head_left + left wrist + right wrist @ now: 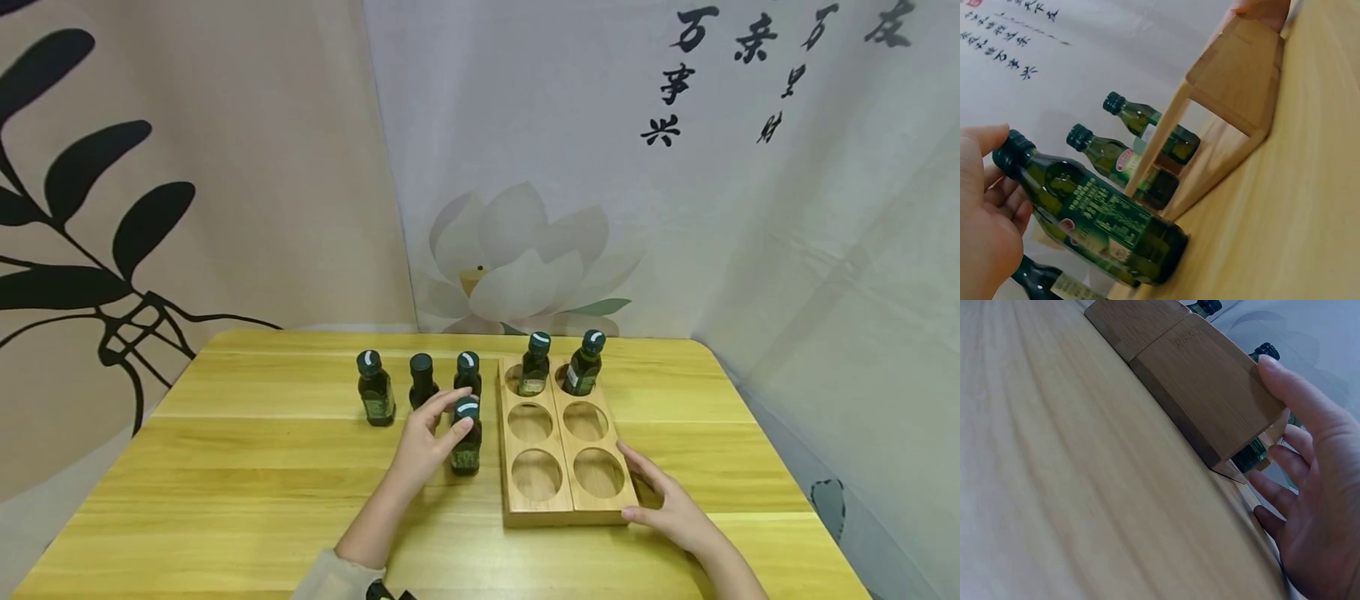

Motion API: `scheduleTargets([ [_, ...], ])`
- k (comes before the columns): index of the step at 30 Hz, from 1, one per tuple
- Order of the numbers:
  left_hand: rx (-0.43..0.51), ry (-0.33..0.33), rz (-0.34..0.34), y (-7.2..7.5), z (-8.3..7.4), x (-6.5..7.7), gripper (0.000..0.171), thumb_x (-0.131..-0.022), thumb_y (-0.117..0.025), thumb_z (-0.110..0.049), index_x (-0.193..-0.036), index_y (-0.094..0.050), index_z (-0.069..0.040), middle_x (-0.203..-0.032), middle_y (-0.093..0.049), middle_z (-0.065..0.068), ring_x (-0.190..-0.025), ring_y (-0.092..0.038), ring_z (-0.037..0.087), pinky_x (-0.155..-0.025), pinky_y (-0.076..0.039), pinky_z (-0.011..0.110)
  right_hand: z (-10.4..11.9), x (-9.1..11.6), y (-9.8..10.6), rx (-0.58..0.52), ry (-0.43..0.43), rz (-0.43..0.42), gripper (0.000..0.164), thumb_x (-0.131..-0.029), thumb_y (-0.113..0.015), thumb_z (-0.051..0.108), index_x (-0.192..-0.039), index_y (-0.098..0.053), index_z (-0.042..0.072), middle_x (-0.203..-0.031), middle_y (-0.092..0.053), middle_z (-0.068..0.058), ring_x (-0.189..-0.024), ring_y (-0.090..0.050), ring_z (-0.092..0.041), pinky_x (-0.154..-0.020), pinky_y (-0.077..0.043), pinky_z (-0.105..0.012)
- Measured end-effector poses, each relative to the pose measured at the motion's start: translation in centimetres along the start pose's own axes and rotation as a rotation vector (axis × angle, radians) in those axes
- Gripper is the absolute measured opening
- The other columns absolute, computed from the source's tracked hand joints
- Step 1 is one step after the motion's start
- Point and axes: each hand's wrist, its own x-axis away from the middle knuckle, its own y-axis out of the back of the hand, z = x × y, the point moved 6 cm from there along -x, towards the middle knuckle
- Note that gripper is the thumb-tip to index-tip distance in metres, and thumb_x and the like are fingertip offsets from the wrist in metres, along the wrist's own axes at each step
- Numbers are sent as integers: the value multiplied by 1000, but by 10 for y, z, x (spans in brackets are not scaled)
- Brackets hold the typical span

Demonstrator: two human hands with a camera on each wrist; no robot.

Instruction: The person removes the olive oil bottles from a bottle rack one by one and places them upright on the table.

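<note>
My left hand (423, 446) pinches the dark green cap of a small glass bottle (466, 450) between thumb and fingers. The bottle stands upright just left of the wooden rack (562, 518); its printed green label shows in the left wrist view. Round holes run in two columns along the rack, and two similar bottles, one left (536, 371) and one right (583, 371), sit in its back holes. At the rack's front right corner rests my right hand (675, 508), its thumb on the corner and its loosely spread fingers along the side.
Three more capped bottles stand left of the rack in a rough row: one at the far left (377, 396), one in the middle (422, 382), and one (468, 372) behind the held bottle. A printed cloth (525, 150) hangs behind the wooden table (225, 467).
</note>
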Motion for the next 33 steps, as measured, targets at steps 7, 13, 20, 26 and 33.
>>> scheduleTargets([
  [7,36,-131,-35,0,-26,-5,45,-88,-65,3,-130,-52,10,-122,-58,23,-112,-51,36,-94,-38,58,-1,0,1,-22,8,-10,84,-81,-73,-1,-151,-29,14,-147,-35,-20,-123,-40,-2,-94,-20,-73],
  [13,58,-239,-102,-7,-55,-8,44,-85,-65,9,-128,-53,10,-120,-58,26,-113,-52,36,-97,-37,51,-2,-2,0,-16,-17,-6,83,-82,-72,1,-152,-29,16,-149,-33,-20,-125,-40,-5,-96,-21,-71],
  [20,137,-236,-105,-25,-74,-14,47,-84,-66,8,-129,-51,10,-126,-55,25,-117,-50,35,-101,-35,52,-2,-2,-1,-6,-51,-8,83,-83,-72,3,-152,-29,20,-149,-36,-13,-126,-41,-6,-101,-28,-53],
  [26,184,-173,-122,-47,-60,-30,51,-85,-69,1,-134,-52,1,-130,-55,17,-120,-49,25,-103,-35,45,-2,0,-1,-1,-36,-2,83,-83,-72,2,-152,-29,18,-149,-34,-16,-126,-40,-6,-102,-29,-47],
  [33,182,-59,-147,-71,-42,-50,58,-87,-72,-15,-140,-49,-10,-136,-52,4,-126,-44,17,-106,-32,42,-2,1,0,-19,-22,-1,82,-83,-71,1,-152,-29,16,-149,-34,-16,-125,-40,-3,-103,-30,-38],
])
